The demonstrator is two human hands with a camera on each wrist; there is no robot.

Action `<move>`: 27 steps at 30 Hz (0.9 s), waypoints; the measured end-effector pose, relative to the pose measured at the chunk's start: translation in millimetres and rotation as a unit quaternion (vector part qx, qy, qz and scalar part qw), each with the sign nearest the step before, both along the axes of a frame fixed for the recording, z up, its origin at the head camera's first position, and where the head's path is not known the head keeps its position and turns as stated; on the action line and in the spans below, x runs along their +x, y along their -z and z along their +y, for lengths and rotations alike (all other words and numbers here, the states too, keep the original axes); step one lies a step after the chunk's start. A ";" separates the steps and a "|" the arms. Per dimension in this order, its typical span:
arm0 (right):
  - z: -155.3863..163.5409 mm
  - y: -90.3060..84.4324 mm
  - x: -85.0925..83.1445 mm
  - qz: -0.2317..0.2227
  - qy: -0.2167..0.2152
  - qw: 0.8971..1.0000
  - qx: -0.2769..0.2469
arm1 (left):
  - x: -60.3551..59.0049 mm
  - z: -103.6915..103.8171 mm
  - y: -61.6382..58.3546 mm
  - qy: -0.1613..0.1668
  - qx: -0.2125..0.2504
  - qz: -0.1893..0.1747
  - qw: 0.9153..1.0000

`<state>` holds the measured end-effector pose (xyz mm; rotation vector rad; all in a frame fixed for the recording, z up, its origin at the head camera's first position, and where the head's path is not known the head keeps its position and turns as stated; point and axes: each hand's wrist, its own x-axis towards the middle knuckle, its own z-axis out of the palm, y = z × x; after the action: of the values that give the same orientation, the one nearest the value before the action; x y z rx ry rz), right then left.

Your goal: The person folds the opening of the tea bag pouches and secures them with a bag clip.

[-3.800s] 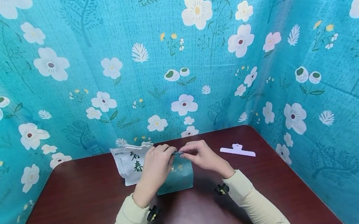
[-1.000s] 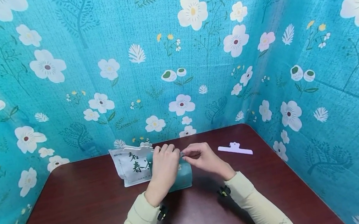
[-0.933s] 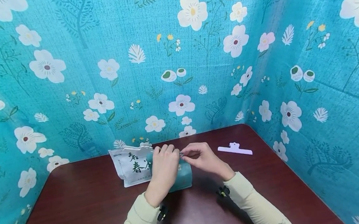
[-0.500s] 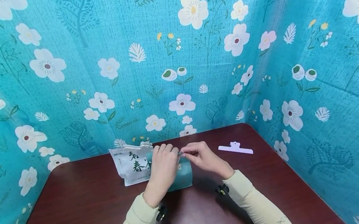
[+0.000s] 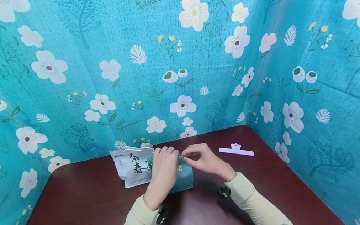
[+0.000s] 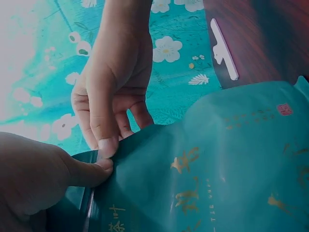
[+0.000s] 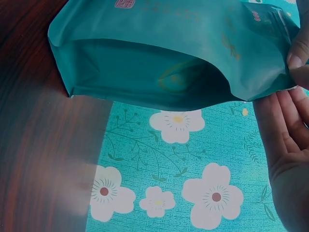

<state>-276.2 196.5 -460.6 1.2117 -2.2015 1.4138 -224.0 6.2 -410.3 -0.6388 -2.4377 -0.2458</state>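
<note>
In the head view, a teal tea pouch (image 5: 184,180) with gold characters stands on the table, partly hidden by my left hand (image 5: 164,167). Thumb and fingers of that hand pinch the pouch's top edge. Close beside it, my right hand (image 5: 202,157) pinches the same edge near the right corner. The left wrist view has both thumbs side by side at the pouch's zip strip (image 6: 89,208). Seen from the right wrist, the pouch (image 7: 140,67) bulges and its folded base faces the camera.
A white pouch (image 5: 135,168) with green characters stands behind on the left, a white clip (image 5: 138,150) along its top. To the right lies a pale purple clip (image 5: 236,150) on the dark red table (image 5: 88,202). A flowered turquoise curtain (image 5: 152,90) encloses the back and sides.
Since the earliest frame my left hand has shifted right along the teal pouch's top edge, uncovering more of the white pouch. My right hand stays near the corner, its fingers shifting slightly.
</note>
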 end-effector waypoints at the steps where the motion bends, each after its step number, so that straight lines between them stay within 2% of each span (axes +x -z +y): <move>1: 0.0 -0.5 -0.2 0.004 -0.001 1.000 0.004 | 0.0 0.1 -0.1 0.001 0.002 -0.002 1.000; 7: -0.1 -2.3 -0.6 0.031 0.008 0.999 0.037 | 1.3 0.2 -1.6 0.002 -0.002 -0.015 1.000; 12: -0.7 -0.8 -0.2 0.026 0.010 0.999 0.032 | 1.4 -0.7 0.0 0.010 -0.010 -0.021 1.000; 20: -3.2 3.0 0.7 0.012 0.014 1.000 -0.013 | 0.1 -2.4 3.9 0.005 -0.033 0.018 0.999; 24: -4.5 3.0 0.7 0.032 0.023 0.999 -0.019 | -1.5 -5.4 3.5 0.010 -0.038 0.034 0.999; 27: -4.0 2.3 -0.4 0.064 0.034 0.997 -0.012 | -3.2 -10.3 1.6 0.026 -0.011 0.045 0.999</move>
<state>-276.6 192.4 -462.9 1.1725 -2.1129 1.2949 -227.3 -4.1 -411.9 -0.7082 -2.3432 -0.2066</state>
